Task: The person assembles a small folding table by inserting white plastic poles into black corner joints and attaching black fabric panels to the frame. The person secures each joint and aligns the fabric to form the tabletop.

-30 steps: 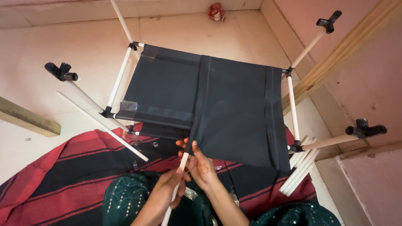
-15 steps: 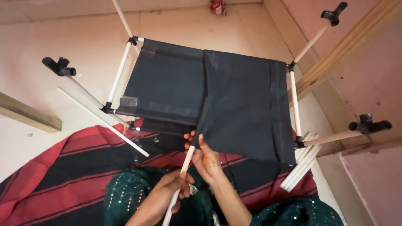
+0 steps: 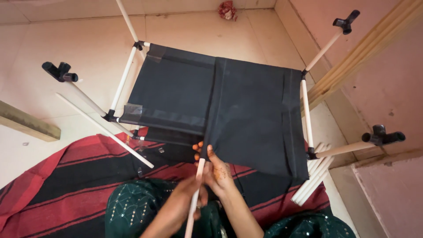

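Observation:
A black fabric panel (image 3: 260, 119) is stretched on a frame of white rods with black corner connectors (image 3: 60, 71) and lies on the floor in front of me. My left hand (image 3: 183, 202) grips a loose white rod (image 3: 192, 211) that points up toward the panel's near edge. My right hand (image 3: 218, 169) pinches that near hem where the rod's tip meets it, fingers curled over the fabric. The rod's tip is partly hidden by my fingers.
A red and black striped cloth (image 3: 66, 194) covers the floor under my knees. A bundle of spare white rods (image 3: 313, 178) lies at the right. Wooden planks lean at the left (image 3: 26, 125) and right (image 3: 365, 53). A red crumpled scrap (image 3: 228, 9) lies far off.
Both hands have shifted slightly right and up with the rod, bringing its tip to the fabric's hem. The frame has not moved.

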